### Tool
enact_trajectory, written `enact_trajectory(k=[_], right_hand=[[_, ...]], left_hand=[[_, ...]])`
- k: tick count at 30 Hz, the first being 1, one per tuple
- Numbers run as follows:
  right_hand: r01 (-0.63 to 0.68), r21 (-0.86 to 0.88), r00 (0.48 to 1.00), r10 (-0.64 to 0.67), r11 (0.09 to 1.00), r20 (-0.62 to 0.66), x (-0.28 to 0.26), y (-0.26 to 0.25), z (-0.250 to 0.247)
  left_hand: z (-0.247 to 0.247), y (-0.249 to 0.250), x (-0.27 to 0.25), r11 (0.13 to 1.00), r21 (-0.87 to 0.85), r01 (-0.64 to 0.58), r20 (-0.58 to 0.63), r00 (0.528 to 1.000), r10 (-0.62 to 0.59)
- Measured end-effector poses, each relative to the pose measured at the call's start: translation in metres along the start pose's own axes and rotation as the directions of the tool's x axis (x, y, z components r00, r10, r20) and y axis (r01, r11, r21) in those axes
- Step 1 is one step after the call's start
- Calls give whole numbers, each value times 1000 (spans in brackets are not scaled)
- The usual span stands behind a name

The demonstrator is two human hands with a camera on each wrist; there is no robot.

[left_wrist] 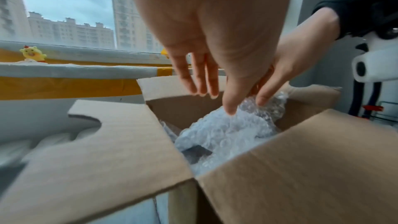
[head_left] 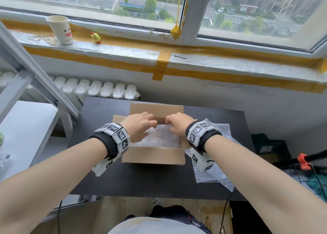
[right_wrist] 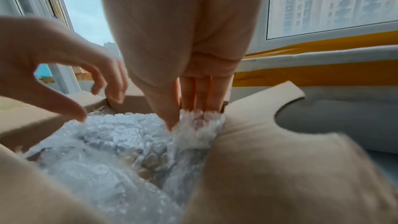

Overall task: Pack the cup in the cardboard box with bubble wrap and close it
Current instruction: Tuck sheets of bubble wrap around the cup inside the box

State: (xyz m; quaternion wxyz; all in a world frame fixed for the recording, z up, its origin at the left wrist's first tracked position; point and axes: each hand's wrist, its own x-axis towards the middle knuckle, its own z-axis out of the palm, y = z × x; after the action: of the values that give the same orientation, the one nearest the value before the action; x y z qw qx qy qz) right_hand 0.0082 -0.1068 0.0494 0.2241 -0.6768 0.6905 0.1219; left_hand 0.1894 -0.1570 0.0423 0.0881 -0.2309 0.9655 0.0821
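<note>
An open cardboard box (head_left: 154, 155) stands on the black table (head_left: 123, 180) with its flaps up. Crumpled bubble wrap (head_left: 159, 136) fills it, and no cup shows through the wrap. My left hand (head_left: 150, 125) hovers over the box's left half with its fingers loose; in the left wrist view the left hand (left_wrist: 215, 101) has its thumb tip touching the bubble wrap (left_wrist: 226, 130). My right hand (head_left: 170, 123) reaches into the far right corner. In the right wrist view the right hand (right_wrist: 185, 113) pinches a raised fold of the bubble wrap (right_wrist: 107, 142) between thumb and fingers.
Spare bubble-wrap sheets (head_left: 212, 171) lie on the table right of the box. A smiley paper cup (head_left: 61, 30) and a yellow toy chick (head_left: 96, 37) stand on the windowsill. A radiator (head_left: 99, 88) is behind the table, a white table (head_left: 26, 127) at left, a red clamp (head_left: 303, 161) with cables at right.
</note>
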Motion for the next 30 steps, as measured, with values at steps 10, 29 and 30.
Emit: enact_trajectory(k=[10, 29, 30], right_hand=[[6, 12, 986, -4, 1000, -168, -23, 0, -1], [3, -14, 999, -2, 1000, 35, -26, -8, 11], [-7, -9, 1000, 7, 1000, 12, -25, -8, 10]], left_hand=[[9, 5, -7, 945, 301, -132, 180, 980, 79], [15, 13, -1, 978, 185, 98, 171, 977, -131], [14, 11, -1, 977, 177, 119, 203, 967, -154]])
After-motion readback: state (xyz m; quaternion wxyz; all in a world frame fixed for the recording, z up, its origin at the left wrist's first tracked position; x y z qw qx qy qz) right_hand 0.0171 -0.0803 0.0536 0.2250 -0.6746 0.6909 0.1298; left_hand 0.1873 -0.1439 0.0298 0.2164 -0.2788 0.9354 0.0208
